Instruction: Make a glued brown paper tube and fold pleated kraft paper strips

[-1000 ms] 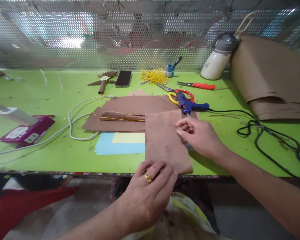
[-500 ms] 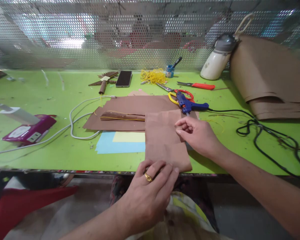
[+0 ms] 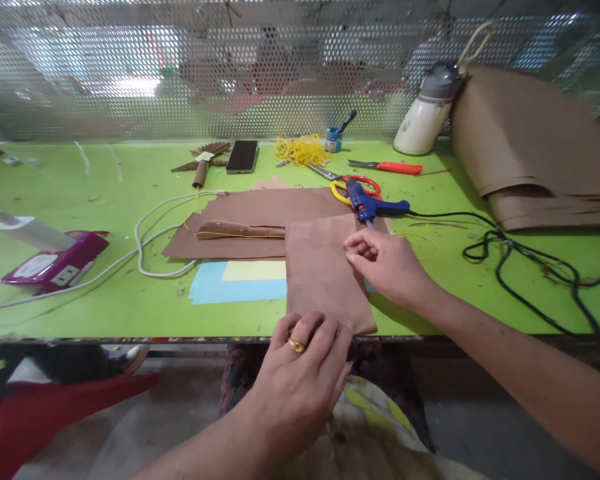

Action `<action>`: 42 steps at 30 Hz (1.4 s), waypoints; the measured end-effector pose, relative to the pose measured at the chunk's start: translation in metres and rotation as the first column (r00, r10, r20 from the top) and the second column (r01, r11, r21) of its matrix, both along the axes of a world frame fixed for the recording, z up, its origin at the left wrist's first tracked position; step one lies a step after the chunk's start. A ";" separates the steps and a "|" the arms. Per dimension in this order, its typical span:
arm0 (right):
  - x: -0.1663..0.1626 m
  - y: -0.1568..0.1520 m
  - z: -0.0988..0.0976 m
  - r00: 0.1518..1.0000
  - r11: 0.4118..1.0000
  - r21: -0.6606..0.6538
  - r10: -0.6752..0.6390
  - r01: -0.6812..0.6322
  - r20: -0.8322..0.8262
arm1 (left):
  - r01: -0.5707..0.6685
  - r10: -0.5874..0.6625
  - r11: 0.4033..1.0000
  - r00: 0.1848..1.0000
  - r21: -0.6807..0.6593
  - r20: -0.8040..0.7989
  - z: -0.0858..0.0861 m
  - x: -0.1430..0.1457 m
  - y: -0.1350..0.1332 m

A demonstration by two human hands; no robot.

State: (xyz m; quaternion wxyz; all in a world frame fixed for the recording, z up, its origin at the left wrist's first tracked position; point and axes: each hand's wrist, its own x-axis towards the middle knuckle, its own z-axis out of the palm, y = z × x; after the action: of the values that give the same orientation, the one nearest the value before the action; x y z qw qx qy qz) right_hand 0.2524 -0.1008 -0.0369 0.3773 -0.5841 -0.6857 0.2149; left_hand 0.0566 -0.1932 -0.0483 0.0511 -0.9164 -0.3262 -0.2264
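A strip of brown paper (image 3: pixel 320 267) lies over other sheets at the front of the green table. My right hand (image 3: pixel 387 260) pinches its right edge between thumb and fingers. At the near end, my left hand (image 3: pixel 305 363), with a gold ring on one finger, curls over the paper's edge; its thumb is mostly hidden. Under the strip are larger brown sheets (image 3: pixel 260 203) and blue paper (image 3: pixel 210 287). A folded brown paper piece with yellow string (image 3: pixel 240 231) runs partly beneath the strip. Just beyond my right hand lies a blue glue gun (image 3: pixel 367 202).
Scissors (image 3: pixel 340 188) lie by the glue gun, with a red-handled cutter (image 3: pixel 400 168) behind. A phone (image 3: pixel 243 156), yellow string (image 3: pixel 303 149), a bottle (image 3: pixel 425 113) and large brown sheets (image 3: pixel 525 140) stand farther back. A purple power socket (image 3: pixel 55 260) is left; black cord (image 3: pixel 505 247) tangles right.
The crosswise crease in the lower part of the brown paper has smoothed out. Both hands keep their hold, and the whole view has shifted slightly.
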 end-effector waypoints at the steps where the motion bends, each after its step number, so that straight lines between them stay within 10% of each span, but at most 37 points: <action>1: 0.000 0.000 0.000 1.000 1.000 0.003 0.004 -0.004 0.001 | -0.003 0.003 1.000 1.000 0.006 -0.005 0.000 0.000 0.000; 24: 0.005 -0.010 0.013 0.983 0.995 0.100 -0.019 0.001 0.180 | 0.021 -0.030 0.997 0.991 -0.070 -0.131 0.000 -0.003 0.001; 27: 0.003 -0.043 0.023 0.957 0.932 0.343 0.012 -0.116 0.289 | 0.008 -0.016 0.998 0.991 -0.064 -0.132 0.003 -0.002 0.001; 31: -0.004 -0.096 0.017 0.843 0.863 0.243 0.308 -0.443 0.441 | 0.014 -0.021 0.998 0.991 -0.057 -0.129 0.007 -0.001 0.001; 42: 0.002 -0.121 -0.017 0.719 0.839 0.243 0.227 -0.486 0.656 | 0.004 0.001 0.996 0.998 0.089 -0.057 0.006 -0.002 -0.007</action>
State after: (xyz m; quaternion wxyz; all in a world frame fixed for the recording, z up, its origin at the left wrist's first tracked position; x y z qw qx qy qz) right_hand 0.2544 -0.2214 -0.0542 0.1993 -0.3848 -0.8994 -0.0567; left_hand 0.0546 -0.1997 -0.0420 0.1008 -0.9195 -0.3135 -0.2145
